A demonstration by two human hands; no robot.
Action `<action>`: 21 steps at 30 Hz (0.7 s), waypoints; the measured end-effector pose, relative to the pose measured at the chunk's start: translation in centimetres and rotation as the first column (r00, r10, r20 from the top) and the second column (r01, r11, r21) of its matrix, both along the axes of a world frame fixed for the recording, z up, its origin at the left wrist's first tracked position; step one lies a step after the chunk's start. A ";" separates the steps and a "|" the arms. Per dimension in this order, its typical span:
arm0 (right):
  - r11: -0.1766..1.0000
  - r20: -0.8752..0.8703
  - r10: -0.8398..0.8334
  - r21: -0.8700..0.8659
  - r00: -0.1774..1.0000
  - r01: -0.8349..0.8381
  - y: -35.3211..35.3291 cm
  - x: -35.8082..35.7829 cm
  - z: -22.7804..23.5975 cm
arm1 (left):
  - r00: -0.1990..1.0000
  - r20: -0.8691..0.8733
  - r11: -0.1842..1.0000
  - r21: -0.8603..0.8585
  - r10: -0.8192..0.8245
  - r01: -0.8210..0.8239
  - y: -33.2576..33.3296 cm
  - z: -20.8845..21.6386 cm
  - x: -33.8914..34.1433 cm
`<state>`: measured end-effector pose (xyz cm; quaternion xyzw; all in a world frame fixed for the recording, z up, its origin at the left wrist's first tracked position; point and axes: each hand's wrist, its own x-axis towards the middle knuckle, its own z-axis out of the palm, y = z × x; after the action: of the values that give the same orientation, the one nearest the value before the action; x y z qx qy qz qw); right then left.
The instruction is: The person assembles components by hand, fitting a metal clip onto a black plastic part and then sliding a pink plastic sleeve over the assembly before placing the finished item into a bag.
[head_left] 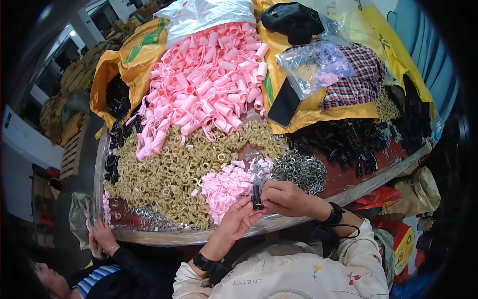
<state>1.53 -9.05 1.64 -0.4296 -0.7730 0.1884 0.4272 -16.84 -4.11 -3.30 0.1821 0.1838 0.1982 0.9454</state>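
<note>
Near the table's front edge, my left hand (240, 217) pinches a small black plastic part (257, 197), shaped like a short tube with a wider lower end. It stands roughly upright between thumb and fingers. My right hand (282, 197) is closed close against the part's right side; whatever its fingertips grip is hidden. Just beyond the left hand lies a heap of small pale pink pieces (226, 189). A pile of silvery metal rings (299, 172) sits past the right hand, with some small metal pieces (260, 168) beyond the black part.
Tan ring-shaped pieces (164, 172) spread across the left and middle of the table. Behind them rises a mound of pink tubes with straps (209, 84). Black parts (343, 144), a phone (284, 103) and a plaid cloth (356, 74) lie right. Another person's hands (103, 238) are at the left corner.
</note>
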 end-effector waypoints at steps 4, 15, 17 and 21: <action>0.998 0.134 -0.010 0.064 0.991 0.001 -0.3 0.0 0.2 | 1.000 -0.028 1.000 0.029 -0.010 0.011 -0.1 0.3 0.1; 0.999 0.115 0.019 -0.043 0.993 -0.014 -0.7 -0.4 0.0 | 0.990 -0.142 0.990 0.141 0.017 0.003 -0.2 0.6 0.0; 0.993 -0.003 0.017 -0.113 1.000 -0.017 -0.3 -0.3 -0.1 | 0.970 -0.242 0.983 0.184 0.017 0.029 0.0 1.3 0.0; 0.724 -0.490 -0.126 -0.640 0.863 -0.258 1.7 1.1 -1.8 | 0.822 -0.469 0.519 0.814 0.324 0.260 2.6 3.9 -0.5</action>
<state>2.59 -7.33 -0.20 -0.4635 -0.5245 0.5810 0.4154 -17.35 -1.48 0.60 0.6678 0.3386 0.2168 0.6264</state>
